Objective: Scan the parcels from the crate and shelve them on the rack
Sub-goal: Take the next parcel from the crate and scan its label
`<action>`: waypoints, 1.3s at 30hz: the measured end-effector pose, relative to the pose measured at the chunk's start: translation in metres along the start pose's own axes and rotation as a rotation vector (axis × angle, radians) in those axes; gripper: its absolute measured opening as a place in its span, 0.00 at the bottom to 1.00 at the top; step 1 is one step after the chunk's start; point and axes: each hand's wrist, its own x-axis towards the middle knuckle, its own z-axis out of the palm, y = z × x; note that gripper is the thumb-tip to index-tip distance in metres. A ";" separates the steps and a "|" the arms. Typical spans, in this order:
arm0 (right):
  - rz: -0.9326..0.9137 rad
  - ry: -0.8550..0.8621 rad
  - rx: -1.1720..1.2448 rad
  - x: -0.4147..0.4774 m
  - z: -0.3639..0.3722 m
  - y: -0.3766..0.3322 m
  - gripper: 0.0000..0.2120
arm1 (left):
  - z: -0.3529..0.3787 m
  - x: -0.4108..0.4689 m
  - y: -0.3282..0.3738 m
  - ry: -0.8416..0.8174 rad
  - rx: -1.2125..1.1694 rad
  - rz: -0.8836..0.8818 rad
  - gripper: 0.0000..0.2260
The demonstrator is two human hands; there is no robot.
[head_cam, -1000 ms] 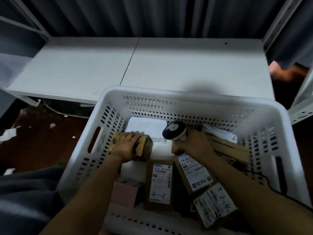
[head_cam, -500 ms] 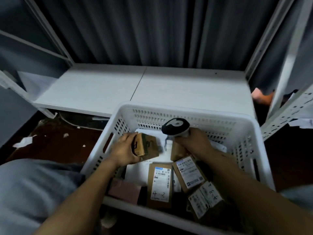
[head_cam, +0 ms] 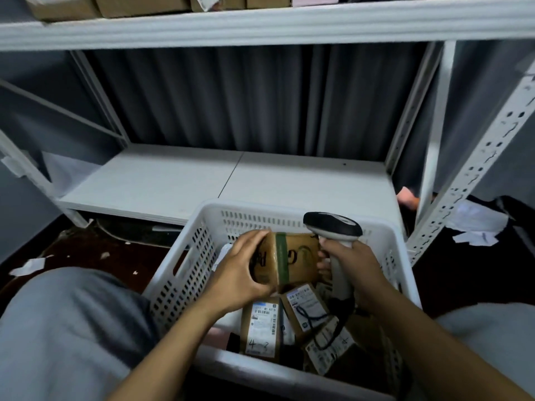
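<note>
My left hand grips a small brown cardboard parcel with a green tape band, lifted above the white perforated crate. My right hand holds a white and black handheld barcode scanner by its handle, and its fingers touch the parcel's right edge. Several labelled brown parcels lie in the crate below, two marked "4-3". The white rack's lower shelf lies just behind the crate.
An upper rack shelf carries several cardboard boxes. A perforated white upright stands at the right. Paper scraps litter the dark floor at left and right. Grey curtains hang behind the rack. My grey-clad knee is at lower left.
My left hand has lifted the small parcel out of the crate and turned it toward the scanner. My right hand raised the scanner beside it. The view tilted up, revealing the upper shelf.
</note>
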 end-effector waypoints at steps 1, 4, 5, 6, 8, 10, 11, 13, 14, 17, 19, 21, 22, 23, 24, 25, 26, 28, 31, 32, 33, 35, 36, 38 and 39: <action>0.008 0.013 0.002 0.001 -0.002 0.002 0.10 | 0.001 -0.002 0.003 -0.013 0.032 0.024 0.44; 0.023 0.018 0.008 0.008 -0.006 0.008 0.10 | 0.003 -0.006 0.006 -0.028 0.088 0.051 0.42; 0.030 0.011 0.030 0.009 -0.007 0.008 0.10 | 0.003 -0.005 0.007 -0.024 0.107 0.062 0.43; 0.042 0.007 0.054 0.012 -0.008 0.008 0.09 | 0.004 -0.005 0.007 -0.021 0.120 0.073 0.43; 0.066 0.000 0.106 0.017 -0.009 0.007 0.10 | 0.003 -0.003 0.010 -0.020 0.096 0.082 0.43; 0.097 -0.014 0.143 0.024 -0.009 0.007 0.14 | 0.002 -0.002 0.011 -0.035 0.073 0.082 0.44; 0.115 -0.021 0.160 0.028 -0.009 0.008 0.14 | 0.001 -0.001 0.010 -0.052 0.086 0.076 0.46; 0.144 -0.022 0.176 0.033 -0.008 0.009 0.14 | 0.000 0.001 0.008 -0.107 0.138 0.053 0.51; 0.152 -0.017 0.186 0.035 -0.007 0.011 0.15 | -0.002 0.002 0.008 -0.142 0.166 0.035 0.53; 0.129 -0.002 0.233 0.038 -0.004 0.014 0.15 | -0.003 0.002 0.011 -0.235 0.199 -0.035 0.54; 0.104 0.016 0.252 0.038 -0.002 0.015 0.14 | 0.001 0.003 0.015 -0.227 0.089 -0.094 0.53; 0.084 0.025 0.238 0.037 0.000 0.017 0.15 | 0.006 0.005 0.022 -0.128 -0.122 -0.141 0.46; 0.076 0.023 0.226 0.036 0.002 0.017 0.15 | 0.009 0.007 0.025 -0.054 -0.230 -0.167 0.40; 0.068 0.023 0.218 0.036 0.004 0.018 0.15 | 0.012 0.009 0.030 0.023 -0.317 -0.197 0.35; 0.058 0.020 0.213 0.034 0.007 0.019 0.13 | 0.015 0.013 0.033 0.095 -0.380 -0.241 0.30; 0.045 0.019 0.211 0.033 0.010 0.020 0.12 | 0.016 0.016 0.036 0.157 -0.434 -0.295 0.25; 0.034 0.020 0.197 0.032 0.012 0.021 0.11 | 0.017 0.019 0.038 0.198 -0.492 -0.345 0.20; 0.015 0.020 0.153 0.030 0.016 0.022 0.13 | 0.016 0.023 0.034 0.226 -0.589 -0.401 0.17; -0.011 0.007 0.084 0.029 0.017 0.021 0.16 | 0.012 0.022 0.026 0.175 -0.616 -0.441 0.30; -0.015 0.006 0.079 0.028 0.016 0.020 0.16 | 0.011 0.021 0.024 0.151 -0.610 -0.446 0.36; -0.017 0.006 0.080 0.027 0.017 0.019 0.16 | 0.010 0.020 0.023 0.133 -0.613 -0.445 0.39; -0.039 -0.011 0.079 0.024 0.018 0.017 0.14 | 0.010 0.020 0.019 0.138 -0.619 -0.433 0.41; -0.051 -0.032 0.077 0.022 0.019 0.016 0.14 | 0.010 0.020 0.018 0.166 -0.622 -0.436 0.40; -0.058 -0.097 0.065 0.018 0.020 0.013 0.13 | 0.007 0.019 0.017 0.235 -0.644 -0.468 0.38; -0.059 -0.130 0.044 0.018 0.020 0.011 0.11 | 0.006 0.018 0.016 0.261 -0.651 -0.478 0.38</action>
